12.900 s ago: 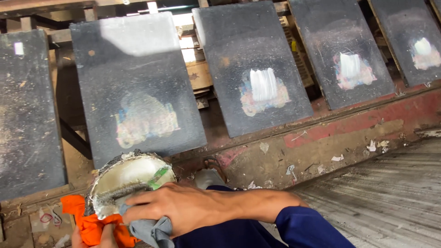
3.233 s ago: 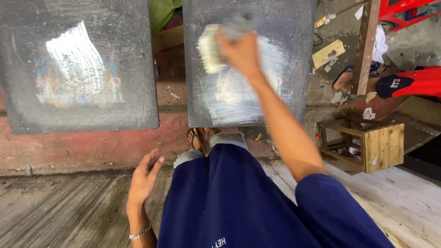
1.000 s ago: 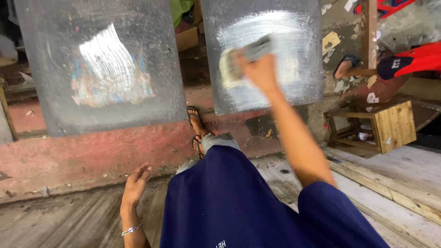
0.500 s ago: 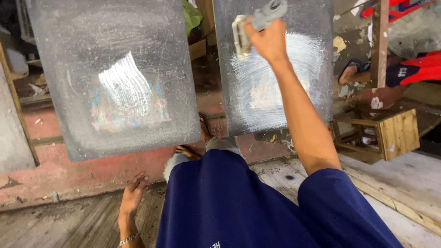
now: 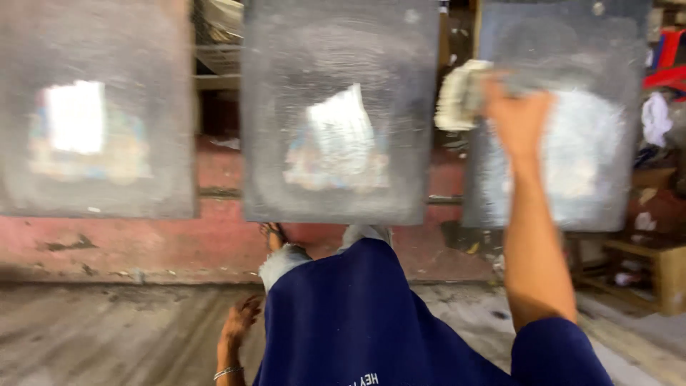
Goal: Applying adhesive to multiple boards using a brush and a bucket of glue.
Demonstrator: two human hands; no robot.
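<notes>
Right hand (image 5: 518, 114) grips a pale rag (image 5: 461, 95) against the right grey slab (image 5: 607, 143); left hand (image 5: 241, 320) rests spread on the floor (image 5: 107, 336).

My right arm is stretched up and forward, elbow nearly straight, forearm bare below a dark blue sleeve. The right hand (image 5: 516, 114) is raised above it, fingers closed, blurred with motion. My left hand (image 5: 239, 323) hangs low, well apart from the right, fingers loosely spread and empty, a thin bracelet on its wrist.
</notes>
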